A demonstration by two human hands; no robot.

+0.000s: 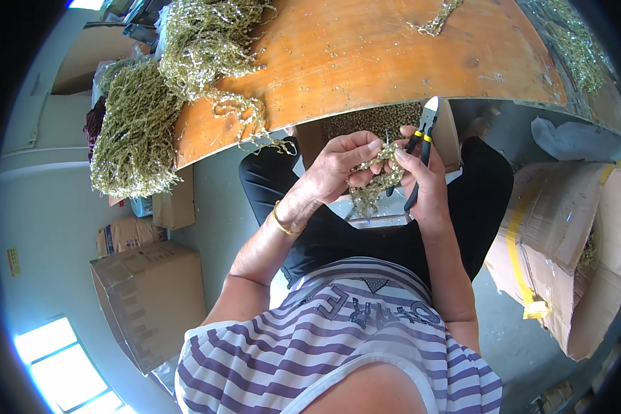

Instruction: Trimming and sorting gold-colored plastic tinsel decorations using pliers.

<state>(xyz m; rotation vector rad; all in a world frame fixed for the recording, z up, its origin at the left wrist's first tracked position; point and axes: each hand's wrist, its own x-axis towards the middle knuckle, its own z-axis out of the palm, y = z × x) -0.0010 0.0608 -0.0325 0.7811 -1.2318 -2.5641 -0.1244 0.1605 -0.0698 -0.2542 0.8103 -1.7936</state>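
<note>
My left hand [341, 165] pinches the top of a short strand of gold-green beaded garland [374, 185], which hangs down over my lap. My right hand [424, 181] touches the same strand with its fingertips and also holds black-handled cutting pliers [421, 141], whose silver jaws point up past the table edge. Both hands are close together just below the edge of the wooden table [393, 55]. A gold bangle [281, 222] sits on my left wrist.
A big heap of the same garland [165, 76] covers the table's left end and hangs over its side. An open box of small pieces [372, 121] stands under the table. Cardboard boxes sit on the floor at left [148, 300] and right [566, 234].
</note>
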